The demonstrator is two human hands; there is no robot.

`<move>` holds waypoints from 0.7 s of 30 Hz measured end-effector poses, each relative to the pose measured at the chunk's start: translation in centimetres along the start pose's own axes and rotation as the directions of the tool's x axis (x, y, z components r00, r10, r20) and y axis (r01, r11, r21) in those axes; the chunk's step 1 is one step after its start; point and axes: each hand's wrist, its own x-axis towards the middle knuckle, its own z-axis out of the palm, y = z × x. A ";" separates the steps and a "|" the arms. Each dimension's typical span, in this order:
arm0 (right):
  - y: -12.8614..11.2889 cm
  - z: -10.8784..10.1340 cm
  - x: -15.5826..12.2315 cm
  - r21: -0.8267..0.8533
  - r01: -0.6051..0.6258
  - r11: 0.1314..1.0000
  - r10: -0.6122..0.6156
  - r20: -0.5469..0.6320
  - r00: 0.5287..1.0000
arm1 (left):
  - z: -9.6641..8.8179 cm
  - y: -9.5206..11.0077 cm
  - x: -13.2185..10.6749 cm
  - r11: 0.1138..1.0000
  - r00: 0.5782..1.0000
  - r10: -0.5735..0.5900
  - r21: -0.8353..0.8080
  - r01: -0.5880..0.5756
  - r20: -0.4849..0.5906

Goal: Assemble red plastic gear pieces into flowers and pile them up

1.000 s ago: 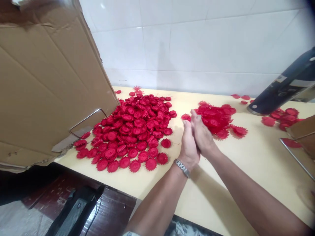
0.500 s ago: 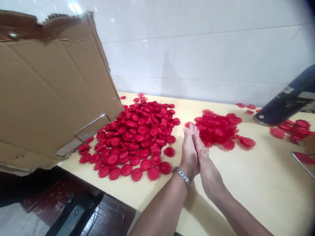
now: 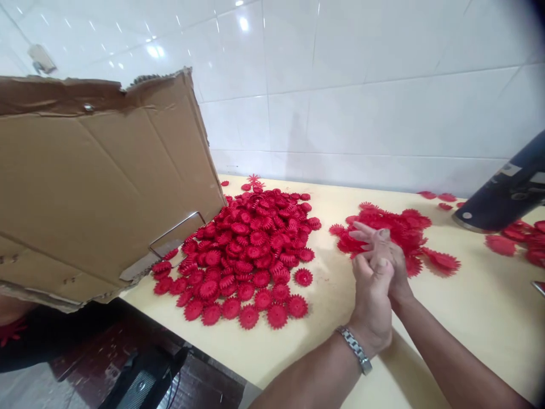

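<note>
My left hand point(image 3: 372, 295), with a metal-band watch point(image 3: 354, 347) at its wrist, is wrapped around the lower part of my right hand point(image 3: 395, 264). The right hand's fingers point left, stretched out and slightly apart. Whether anything lies between the palms is hidden. Just behind the hands spreads a loose pile of flat, toothed red discs point(image 3: 409, 227), partly covered by my fingers. To the left is a larger heap of thicker, ridged red discs point(image 3: 255, 250), apart from both hands.
A cardboard sheet point(image 3: 106, 182) stands tilted at the left, with a bent wire point(image 3: 174, 230) at its lower edge. A dark bottle point(image 3: 498, 190) stands at the right beside more red pieces point(image 3: 517, 241). White tiles point(image 3: 361, 102) line the back of the pale table point(image 3: 323, 318).
My hands have gone from palms pressed together, fingers pointing forward, to the left hand clasped around the right. They appear further right, and the view has shifted.
</note>
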 end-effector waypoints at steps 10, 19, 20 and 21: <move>-3.8 0.3 -0.3 0.110 0.182 0.977 -0.193 0.106 0.975 | -2.2 2.4 3.4 0.985 0.955 0.044 0.175 0.008 -0.295; -3.6 4.8 1.4 -0.020 0.099 0.995 -0.090 0.253 0.963 | -1.0 2.6 2.9 0.994 0.992 0.025 -0.106 -0.038 -0.121; -3.7 4.7 1.1 -0.032 0.086 0.996 -0.074 0.280 0.957 | -1.0 2.7 3.0 0.992 0.992 0.032 -0.121 -0.048 -0.124; -4.0 4.5 0.5 -0.052 0.077 0.996 -0.058 0.303 0.951 | -1.1 2.8 3.0 0.990 0.991 0.039 -0.128 -0.055 -0.125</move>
